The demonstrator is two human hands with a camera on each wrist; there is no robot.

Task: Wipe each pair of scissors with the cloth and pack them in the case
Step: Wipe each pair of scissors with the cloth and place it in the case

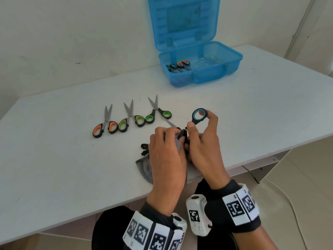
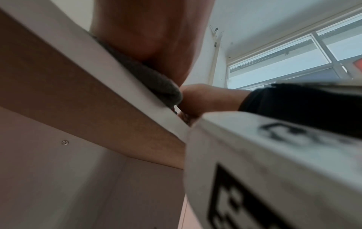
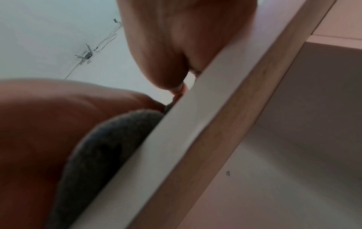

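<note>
i see my right hand (image 1: 203, 141) pinching the blue-handled scissors (image 1: 197, 117) by a handle ring, thumb and forefinger curled round it. the ring is raised up and away to the right, while a bare blade tip pokes out up-left past my left hand (image 1: 167, 156), so the long axis runs roughly left-right, tilted. my left hand's fingers (image 1: 162, 131) are curled over the grey cloth (image 1: 144, 166), bunched round the middle of the scissors near the counter's (image 1: 54, 168) front edge.

further left three pairs lie flat, tips away from me: orange-handled scissors (image 1: 105, 123), yellow-green scissors (image 1: 129, 117) and green scissors (image 1: 156, 110), blades slightly spread. the open blue case (image 1: 198, 69) stands at the back, with packed scissors (image 1: 178, 66) in its left compartment.

only the head view shows scissors. the wrist views look up from below the counter edge: cloth overhanging it, palms, and a window (image 2: 284, 62) in the left one.
</note>
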